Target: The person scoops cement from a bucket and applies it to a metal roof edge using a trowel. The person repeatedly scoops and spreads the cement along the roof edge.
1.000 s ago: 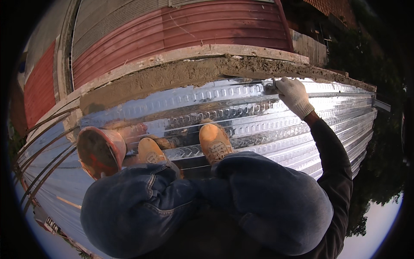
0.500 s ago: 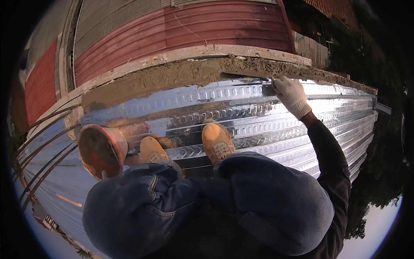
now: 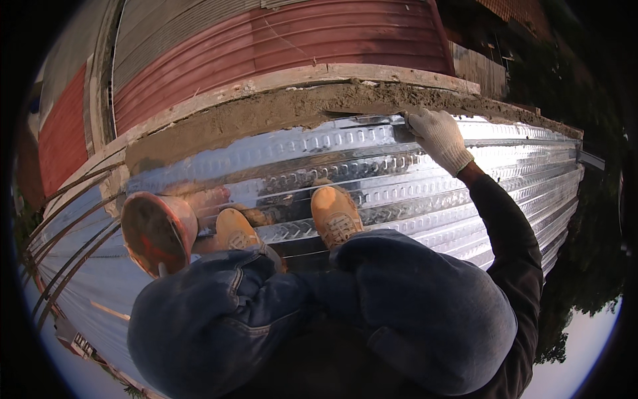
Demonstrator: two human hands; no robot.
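Observation:
My right hand (image 3: 438, 137), in a whitish knit glove, is closed round the handle of a trowel (image 3: 364, 114). The thin dark blade points left and lies against the lower edge of a strip of wet grey-brown mortar (image 3: 246, 118). That strip runs along the far edge of the shiny ribbed metal sheeting (image 3: 372, 137), smoother at the left and rougher to the right of the blade. My left hand does not show anywhere.
A mortar-smeared reddish bucket (image 3: 158, 233) stands left of my tan shoes (image 3: 335, 216). Several rusty bars (image 3: 73, 219) stick out at the left. Beyond the mortar runs a pale board (image 3: 292, 76), with red corrugated sheets (image 3: 345, 40) behind it. Dark trees (image 3: 571, 266) border the right.
My right hand and the trowel have slid a little to the left along the mortar edge. The bucket and my feet have stayed in place.

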